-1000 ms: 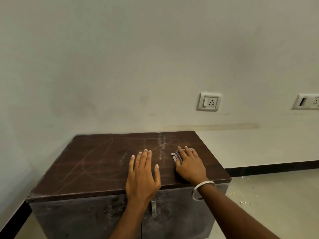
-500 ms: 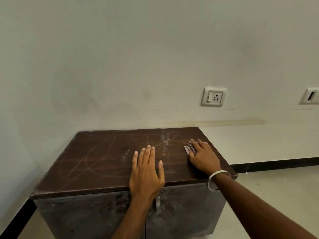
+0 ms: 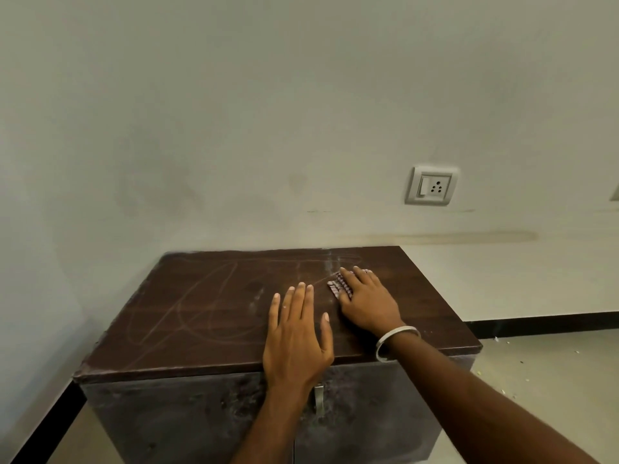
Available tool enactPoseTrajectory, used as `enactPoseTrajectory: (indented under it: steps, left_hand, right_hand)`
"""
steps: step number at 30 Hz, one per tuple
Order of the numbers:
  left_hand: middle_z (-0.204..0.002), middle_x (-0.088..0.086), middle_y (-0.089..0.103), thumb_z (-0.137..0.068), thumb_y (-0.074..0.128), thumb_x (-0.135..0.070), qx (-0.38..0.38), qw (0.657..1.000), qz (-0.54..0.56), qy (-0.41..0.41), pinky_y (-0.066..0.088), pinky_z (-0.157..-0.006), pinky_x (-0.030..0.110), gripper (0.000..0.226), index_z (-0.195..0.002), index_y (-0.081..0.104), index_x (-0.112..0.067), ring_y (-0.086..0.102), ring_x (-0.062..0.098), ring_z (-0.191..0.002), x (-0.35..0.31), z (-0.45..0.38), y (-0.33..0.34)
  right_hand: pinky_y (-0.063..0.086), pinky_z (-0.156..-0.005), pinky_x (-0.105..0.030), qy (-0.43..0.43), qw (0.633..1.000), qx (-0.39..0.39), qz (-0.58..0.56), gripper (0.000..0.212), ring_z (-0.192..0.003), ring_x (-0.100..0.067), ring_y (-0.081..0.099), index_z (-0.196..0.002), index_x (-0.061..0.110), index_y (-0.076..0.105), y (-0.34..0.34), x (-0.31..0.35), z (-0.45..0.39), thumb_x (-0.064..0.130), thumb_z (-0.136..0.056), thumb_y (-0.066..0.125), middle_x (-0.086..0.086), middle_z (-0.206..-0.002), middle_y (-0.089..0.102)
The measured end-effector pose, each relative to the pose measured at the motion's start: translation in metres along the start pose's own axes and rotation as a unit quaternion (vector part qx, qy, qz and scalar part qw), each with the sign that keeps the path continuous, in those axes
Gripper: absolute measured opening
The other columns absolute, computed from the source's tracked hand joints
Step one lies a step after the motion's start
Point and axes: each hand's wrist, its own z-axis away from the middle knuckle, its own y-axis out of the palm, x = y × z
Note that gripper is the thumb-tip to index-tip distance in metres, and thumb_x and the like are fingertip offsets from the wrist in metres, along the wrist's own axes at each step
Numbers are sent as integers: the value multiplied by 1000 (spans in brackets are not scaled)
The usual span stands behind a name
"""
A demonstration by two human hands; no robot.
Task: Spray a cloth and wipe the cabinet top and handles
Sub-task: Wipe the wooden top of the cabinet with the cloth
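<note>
A low cabinet with a dark brown top stands against the wall; the top shows faint curved smear marks. My left hand lies flat on the top near its front edge, fingers straight. My right hand presses a small checked cloth flat onto the top, right of centre; most of the cloth is hidden under the palm. A metal handle hangs on the cabinet front just below my left wrist. No spray bottle is in view.
A white wall socket sits above and right of the cabinet. A black skirting strip runs along the wall base. Pale floor with small crumbs lies to the right of the cabinet.
My right hand slid the cloth to the right and towards the back of the top, then back a little leftwards. My left hand stayed flat in the same spot.
</note>
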Motion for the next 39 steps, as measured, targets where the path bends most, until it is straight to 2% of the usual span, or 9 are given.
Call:
enactPoseTrajectory:
  steps: [8, 12, 17, 20, 23, 28, 33, 39]
  left_hand:
    - [-145, 5, 49, -94, 33, -43, -1, 1000, 10, -1, 19, -114, 41, 59, -140, 49, -11, 42, 19, -137, 0, 0, 2]
    - [-145, 5, 49, -94, 34, -43, -4, 1000, 10, 2, 20, -113, 42, 58, -140, 50, -11, 42, 19, -137, 0, 0, 3]
    - [-145, 5, 49, -94, 35, -42, -7, 1000, 11, 4, 20, -114, 42, 57, -140, 49, -11, 41, 18, -137, 0, 1, 2]
    - [-146, 4, 48, -94, 35, -42, -7, 1000, 11, 2, 20, -115, 42, 57, -141, 49, -12, 41, 17, -137, 0, 0, 2]
    - [-147, 3, 47, -94, 34, -42, -7, 1000, 17, -1, 20, -115, 41, 58, -142, 47, -12, 39, 16, -138, 0, 0, 2]
    - [-147, 2, 46, -95, 34, -43, -4, 1000, 23, -1, 19, -116, 41, 58, -142, 46, -13, 39, 15, -139, 0, 0, 2]
    - [-147, 1, 47, -95, 35, -43, -1, 1000, 24, 3, 20, -115, 41, 57, -141, 48, -13, 40, 15, -138, 0, 0, 3]
    - [-147, 0, 47, -94, 36, -43, -3, 1000, 30, 2, 19, -115, 40, 57, -142, 48, -14, 38, 14, -139, 0, -1, 2]
  right_hand:
    - [8, -122, -38, 84, 996, -8, 2, 59, -148, -24, 10, -151, 29, 20, -22, -65, -20, 41, -95, 35, -4, -160, 16]
    - [10, -121, -40, 109, 994, -19, 9, 59, -148, -26, 8, -151, 29, 20, -16, -56, -30, 42, -94, 32, -4, -161, 15]
    - [11, -121, -42, 37, 999, -7, 14, 59, -148, -26, 8, -151, 29, 18, 3, -5, -37, 41, -95, 32, -3, -161, 14]
    - [11, -121, -41, 11, 1000, 0, 4, 60, -148, -24, 8, -151, 29, 19, 8, 5, -40, 40, -94, 34, -3, -161, 15]
    - [11, -121, -40, 13, 1000, 7, -8, 60, -148, -23, 8, -151, 30, 19, 1, -12, -43, 41, -95, 35, -2, -161, 15]
    - [9, -121, -38, 69, 997, -15, 3, 59, -148, -24, 10, -151, 28, 20, -12, -52, -51, 41, -95, 35, -4, -160, 16]
    - [9, -121, -41, 103, 995, -6, 12, 61, -149, -26, 5, -152, 30, 15, -9, -48, -61, 40, -95, 32, -2, -162, 9]
    - [10, -121, -43, 32, 999, 8, 15, 62, -149, -26, 5, -152, 29, 15, 9, -3, -73, 40, -94, 32, -3, -162, 9]
